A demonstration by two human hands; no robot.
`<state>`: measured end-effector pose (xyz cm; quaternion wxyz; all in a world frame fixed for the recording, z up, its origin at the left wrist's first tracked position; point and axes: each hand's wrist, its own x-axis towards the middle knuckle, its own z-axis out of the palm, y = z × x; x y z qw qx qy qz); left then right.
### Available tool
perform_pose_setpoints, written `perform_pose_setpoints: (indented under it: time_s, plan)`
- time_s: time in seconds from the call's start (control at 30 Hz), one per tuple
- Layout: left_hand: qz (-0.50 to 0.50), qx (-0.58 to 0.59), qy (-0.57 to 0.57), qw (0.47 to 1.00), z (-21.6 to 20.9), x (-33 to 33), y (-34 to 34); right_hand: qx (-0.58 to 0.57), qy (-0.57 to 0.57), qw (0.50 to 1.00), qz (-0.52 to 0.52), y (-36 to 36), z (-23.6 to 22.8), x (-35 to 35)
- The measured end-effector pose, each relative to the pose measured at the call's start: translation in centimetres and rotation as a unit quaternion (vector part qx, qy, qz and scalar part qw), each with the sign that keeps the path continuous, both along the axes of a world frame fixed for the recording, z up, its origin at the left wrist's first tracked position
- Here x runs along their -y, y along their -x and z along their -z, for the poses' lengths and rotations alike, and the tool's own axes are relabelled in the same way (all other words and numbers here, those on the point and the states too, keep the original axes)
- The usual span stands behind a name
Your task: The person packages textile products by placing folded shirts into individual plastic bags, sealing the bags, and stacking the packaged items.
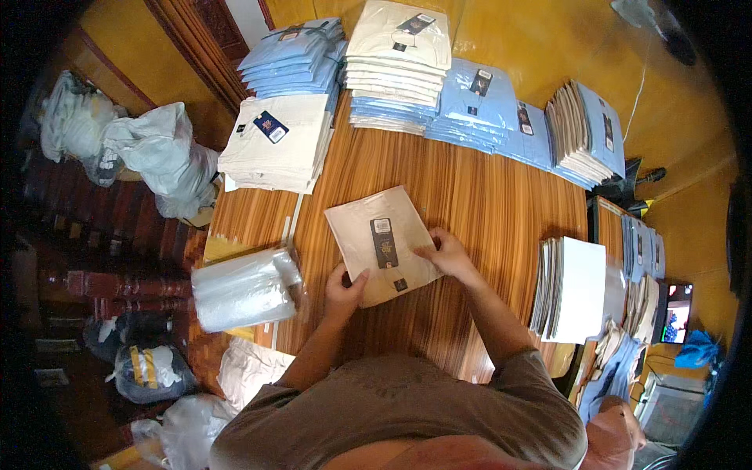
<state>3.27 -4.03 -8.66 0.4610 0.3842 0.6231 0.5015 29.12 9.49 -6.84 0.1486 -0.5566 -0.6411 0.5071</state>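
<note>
A folded beige garment point(364, 223) lies on the wooden table in front of me, slightly turned. A dark hang tag point(384, 243) with a pale label rests on its middle, and a small dark patch shows near its lower edge. My left hand point(345, 291) grips the lower left edge, thumb on top and fingers partly underneath. At the right edge my right hand point(448, 254) holds the garment, its thumb over the cloth. Left of my left hand lies a pile of clear plastic bags point(243, 291).
Stacks of folded white garments point(274, 149) and blue garments point(474, 98) line the table's far side. White sheets point(580, 290) are stacked at the right. Filled plastic bags point(168, 157) stand at the left. A person point(615, 435) is at the lower right, near a lit screen point(676, 313).
</note>
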Motion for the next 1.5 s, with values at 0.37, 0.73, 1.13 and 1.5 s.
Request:
perform_pose_setpoints:
  time_s: [0.37,0.73,1.13,1.5]
  plan:
    - [-0.034,-0.034,-0.214,0.976,-24.9,-30.0,4.9,-0.168,-0.433,0.873,0.149,4.1,-22.2,-21.4]
    - [0.072,-0.028,-0.182,0.98,-18.2,-49.0,7.2,-0.163,-0.223,0.945,0.174,6.2,-17.2,-39.7]
    - [0.073,-0.04,-0.188,0.979,-18.9,-48.6,7.4,-0.285,-0.246,0.913,0.159,4.7,-14.7,-42.4]
    - [-0.047,-0.41,-0.29,0.863,-15.3,-29.6,13.4,-0.413,-0.315,0.768,0.374,2.9,-10.3,-21.0]
